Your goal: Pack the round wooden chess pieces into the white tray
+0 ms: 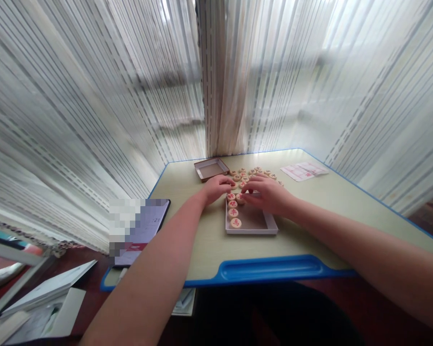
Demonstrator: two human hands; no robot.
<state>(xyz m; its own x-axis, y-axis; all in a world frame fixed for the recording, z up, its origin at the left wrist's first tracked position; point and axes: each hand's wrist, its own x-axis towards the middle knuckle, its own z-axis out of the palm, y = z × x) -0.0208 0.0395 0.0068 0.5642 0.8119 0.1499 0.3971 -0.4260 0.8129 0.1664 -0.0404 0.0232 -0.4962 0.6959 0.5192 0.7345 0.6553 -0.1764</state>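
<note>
Currently, four round pieces (pixel 233 213) are lining the left side of the white box (pixel 251 231), the right hand (pixel 270 193) is touching a fifth piece (pixel 240 199) inside, the left hand (pixel 214 189) is curling near its far-left corner, neither grip clearly showing a pinch, and loose pieces (pixel 237 178) are lying beyond it.

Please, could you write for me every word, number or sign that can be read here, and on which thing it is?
":21" on the tablet; the rest is masked or unclear.
"马", seemingly, on the nearest disc in the white box.
"车", probably, on the disc behind it.
Other discs: red characters, too small or blurred.
Paper: red print, too small.
</note>
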